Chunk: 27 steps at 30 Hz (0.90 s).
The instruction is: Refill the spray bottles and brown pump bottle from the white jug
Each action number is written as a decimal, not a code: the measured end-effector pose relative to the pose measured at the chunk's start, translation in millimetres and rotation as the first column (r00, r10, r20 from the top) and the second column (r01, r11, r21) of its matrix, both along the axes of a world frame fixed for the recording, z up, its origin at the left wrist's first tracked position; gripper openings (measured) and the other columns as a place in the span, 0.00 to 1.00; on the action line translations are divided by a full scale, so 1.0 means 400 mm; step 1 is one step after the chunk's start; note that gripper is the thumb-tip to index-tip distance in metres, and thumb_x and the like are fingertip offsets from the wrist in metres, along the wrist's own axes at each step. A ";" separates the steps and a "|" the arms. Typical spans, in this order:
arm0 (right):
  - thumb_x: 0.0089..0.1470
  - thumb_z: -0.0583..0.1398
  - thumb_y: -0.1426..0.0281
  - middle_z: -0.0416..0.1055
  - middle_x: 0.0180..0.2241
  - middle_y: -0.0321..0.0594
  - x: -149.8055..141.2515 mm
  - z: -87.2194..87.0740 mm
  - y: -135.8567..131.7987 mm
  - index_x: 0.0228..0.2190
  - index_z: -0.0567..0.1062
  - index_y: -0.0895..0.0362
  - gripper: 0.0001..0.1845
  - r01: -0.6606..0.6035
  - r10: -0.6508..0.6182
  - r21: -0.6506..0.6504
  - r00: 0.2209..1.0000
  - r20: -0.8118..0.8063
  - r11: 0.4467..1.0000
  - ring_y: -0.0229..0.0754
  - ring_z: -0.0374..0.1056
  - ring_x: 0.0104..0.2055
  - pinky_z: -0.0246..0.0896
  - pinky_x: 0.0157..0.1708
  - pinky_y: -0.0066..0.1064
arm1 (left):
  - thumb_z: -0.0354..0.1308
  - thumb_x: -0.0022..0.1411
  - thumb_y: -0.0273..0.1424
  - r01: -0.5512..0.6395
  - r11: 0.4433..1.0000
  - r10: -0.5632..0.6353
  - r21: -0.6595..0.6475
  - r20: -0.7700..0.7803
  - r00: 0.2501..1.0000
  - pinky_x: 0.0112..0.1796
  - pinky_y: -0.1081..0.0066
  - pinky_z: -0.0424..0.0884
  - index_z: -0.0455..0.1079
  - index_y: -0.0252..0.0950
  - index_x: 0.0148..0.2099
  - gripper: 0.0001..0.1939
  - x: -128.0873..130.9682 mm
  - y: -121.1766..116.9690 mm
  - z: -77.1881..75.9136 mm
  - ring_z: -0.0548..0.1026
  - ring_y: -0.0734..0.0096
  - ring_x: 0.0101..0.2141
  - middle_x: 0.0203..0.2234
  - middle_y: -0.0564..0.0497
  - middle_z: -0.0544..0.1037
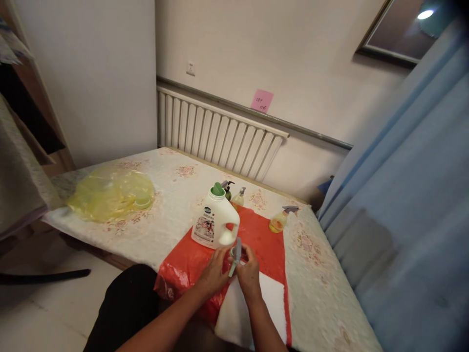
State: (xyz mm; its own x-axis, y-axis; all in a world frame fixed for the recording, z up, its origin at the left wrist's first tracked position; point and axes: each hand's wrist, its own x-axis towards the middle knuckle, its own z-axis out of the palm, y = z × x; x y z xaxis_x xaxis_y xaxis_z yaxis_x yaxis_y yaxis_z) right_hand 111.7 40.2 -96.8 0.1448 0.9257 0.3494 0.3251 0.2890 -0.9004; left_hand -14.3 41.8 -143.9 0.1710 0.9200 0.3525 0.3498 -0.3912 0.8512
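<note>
Red plastic sheet (256,239) across the middle of the frame, and right above its near part both hands are at work! The left hand (215,270) comes in from the lower left, fingers drawn in narrow around one side of a small grey-and-pale-green trigger sprayer (238,250); the right hand (249,273) closes on it from the other side. The sprayer sits between the two, just below the centre of the frame, its lower part masked by fingers.

Just beyond the hands stands the big white plastic jug (213,222), upright on the sheet, label facing out, a green insert (217,189) in its mouth. Behind it, a dark pump bottle (227,191), partly hidden, and a clear spray bottle (239,198). Over to the right, another clear spray bottle with yellow liquid (277,224), grey trigger on top, at the sheet's edge.

Below the right hand, a white cloth (271,298) lies on the red, running under that forearm. Out left, a crumpled translucent yellow plastic bag (106,193) spreads over the flower-patterned worktop (176,195), with a round green cap (142,202) at its right side. Up top, a pink paper note (262,100) shows above the white radiator (220,137).
</note>
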 end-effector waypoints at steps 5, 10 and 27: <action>0.41 0.64 0.73 0.75 0.34 0.40 -0.002 -0.001 0.004 0.34 0.76 0.57 0.13 0.023 -0.023 0.012 1.000 -0.005 1.000 0.46 0.71 0.38 0.65 0.42 0.35 | 0.57 0.54 0.27 0.007 1.000 -0.007 0.001 -0.006 1.000 0.59 0.54 0.62 0.60 0.40 0.60 0.30 0.000 0.005 -0.006 0.66 0.57 0.56 0.54 0.44 0.68; 0.44 0.62 0.72 0.77 0.35 0.40 0.002 0.006 -0.005 0.36 0.76 0.56 0.13 -0.010 0.010 0.012 1.000 -0.015 1.000 0.45 0.72 0.38 0.65 0.42 0.34 | 0.56 0.54 0.26 0.001 1.000 -0.001 -0.017 -0.015 1.000 0.59 0.56 0.60 0.59 0.38 0.60 0.30 -0.001 0.008 -0.008 0.64 0.59 0.57 0.55 0.43 0.68; 0.42 0.61 0.73 0.78 0.36 0.40 -0.002 0.011 -0.008 0.37 0.76 0.57 0.16 -0.045 0.044 -0.014 0.998 -0.036 0.999 0.46 0.74 0.39 0.68 0.42 0.34 | 0.57 0.55 0.29 0.013 1.000 -0.014 -0.024 -0.022 1.000 0.59 0.55 0.62 0.60 0.40 0.59 0.29 0.000 -0.001 0.022 0.66 0.58 0.57 0.55 0.43 0.68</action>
